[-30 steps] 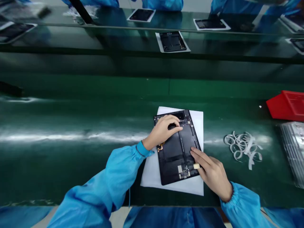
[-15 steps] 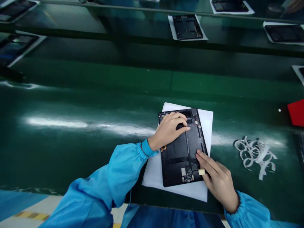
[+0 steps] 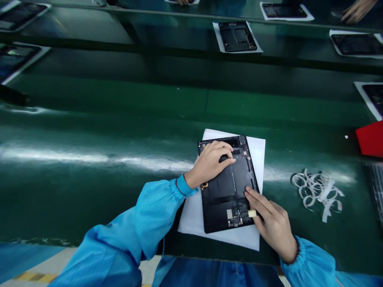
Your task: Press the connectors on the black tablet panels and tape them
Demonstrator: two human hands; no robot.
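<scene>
An opened tablet (image 3: 220, 203), black with its inside facing up, lies slightly turned on a white sheet (image 3: 191, 223). My left hand (image 3: 212, 163) rests over its upper part, fingers curled and thumb tip close to the index tip; whatever is between them is hidden. Stretched fingers of my right hand (image 3: 272, 221) touch the tablet's right side, with the thumb lower at its edge. Beside that thumb sits a small pale yellow piece (image 3: 252, 213). A small circuit board (image 3: 235, 220) shows at the tablet's lower end.
Curled white strips (image 3: 318, 191) lie in a heap on the green bench (image 3: 89, 199), right of my right hand. A red object (image 3: 370, 139) stands at the right edge. More opened tablets (image 3: 237, 36) on white sheets sit farther back, where another person's hand (image 3: 359, 10) shows.
The view has shifted slightly. Both my hands keep nearly the same place on the tablet. At the far back, other people's hands have come further into view.
</scene>
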